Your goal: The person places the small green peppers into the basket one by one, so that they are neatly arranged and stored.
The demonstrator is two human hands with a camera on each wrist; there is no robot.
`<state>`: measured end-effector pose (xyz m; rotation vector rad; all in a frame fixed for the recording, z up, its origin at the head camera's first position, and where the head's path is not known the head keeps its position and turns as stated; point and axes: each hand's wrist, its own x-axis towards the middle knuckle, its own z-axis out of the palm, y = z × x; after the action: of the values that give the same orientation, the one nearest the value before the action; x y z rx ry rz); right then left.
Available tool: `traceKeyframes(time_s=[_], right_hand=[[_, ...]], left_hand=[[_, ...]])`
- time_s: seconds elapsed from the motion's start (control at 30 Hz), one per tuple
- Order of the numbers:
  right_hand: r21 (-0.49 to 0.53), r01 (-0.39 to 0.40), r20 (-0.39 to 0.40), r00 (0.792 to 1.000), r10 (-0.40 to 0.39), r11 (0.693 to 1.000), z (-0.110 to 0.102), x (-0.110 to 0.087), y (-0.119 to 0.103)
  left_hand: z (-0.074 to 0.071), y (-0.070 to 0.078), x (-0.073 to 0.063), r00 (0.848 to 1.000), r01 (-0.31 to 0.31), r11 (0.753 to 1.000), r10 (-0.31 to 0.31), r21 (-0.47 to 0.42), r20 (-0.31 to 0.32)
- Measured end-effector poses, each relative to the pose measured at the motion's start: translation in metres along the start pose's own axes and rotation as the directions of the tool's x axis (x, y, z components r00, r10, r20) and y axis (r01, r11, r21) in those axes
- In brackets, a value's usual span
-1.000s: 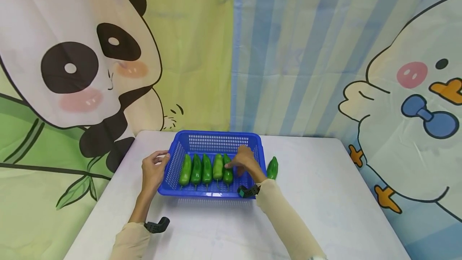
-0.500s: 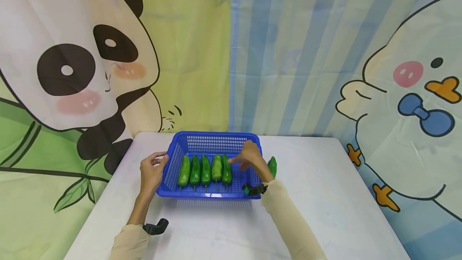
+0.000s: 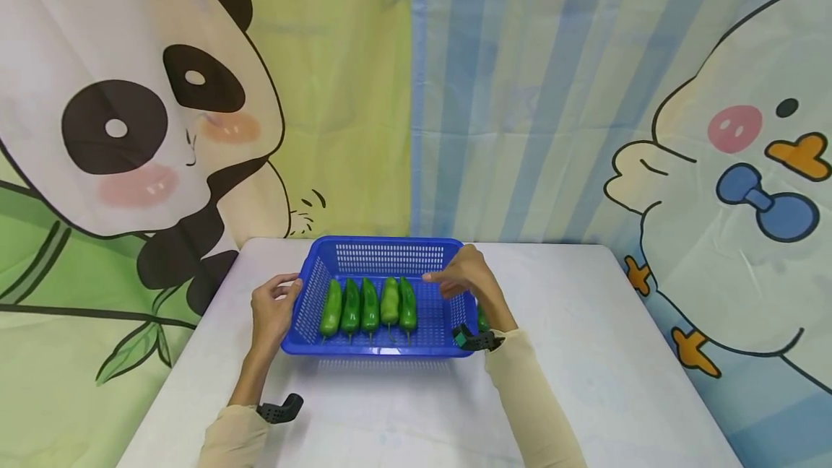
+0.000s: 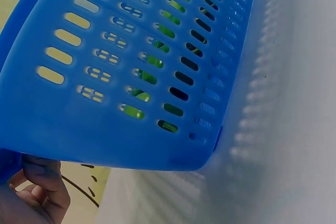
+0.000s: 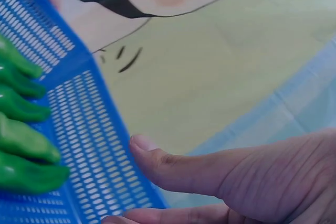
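A blue plastic basket (image 3: 383,350) stands on the white table, with several green peppers (image 3: 370,309) side by side in a row from its left to its middle. My left hand (image 3: 271,309) grips the basket's left rim; in the left wrist view its curled fingers (image 4: 50,184) show under the rim. My right hand (image 3: 469,273) is over the basket's right side, holding nothing. Its thumb (image 5: 173,169) and fingers are apart in the right wrist view. One more green pepper (image 3: 482,319) lies outside the basket on the right, mostly hidden behind my right wrist.
The white table (image 3: 585,352) extends on both sides and in front of the basket. Behind it hangs a printed cloth (image 3: 351,92) with a panda and a white bird. A black camera is strapped to each wrist.
My right hand has let go of the rightmost pepper in the row and moved up and right to the basket's right side. My left hand stays on the rim.
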<state>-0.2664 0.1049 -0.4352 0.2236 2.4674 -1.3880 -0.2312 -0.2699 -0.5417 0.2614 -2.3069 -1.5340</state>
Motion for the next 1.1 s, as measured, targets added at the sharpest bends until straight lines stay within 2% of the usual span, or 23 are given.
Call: traceKeyframes(time_s=[0.23,0.53,0.67,1.1], right_hand=[[0.136,0.004,-0.015,1.000,-0.002,0.991,-0.025,-0.010,0.007],[0.214,0.001,-0.065,0.998,0.013,0.977,-0.043,-0.019,0.027],[0.225,0.005,-0.083,0.996,0.014,0.974,-0.049,-0.022,0.036],[0.261,-0.053,-0.131,0.987,0.090,0.964,-0.067,-0.026,0.066]], left_hand=[[0.001,-0.001,0.001,1.000,-0.002,1.000,0.002,0.001,-0.002],[0.000,-0.002,0.000,1.000,-0.001,1.000,0.001,-0.001,-0.002],[0.000,-0.002,0.000,1.000,0.003,1.000,-0.003,-0.008,0.002],[-0.001,-0.002,0.000,1.000,0.000,1.000,0.000,-0.001,0.002]])
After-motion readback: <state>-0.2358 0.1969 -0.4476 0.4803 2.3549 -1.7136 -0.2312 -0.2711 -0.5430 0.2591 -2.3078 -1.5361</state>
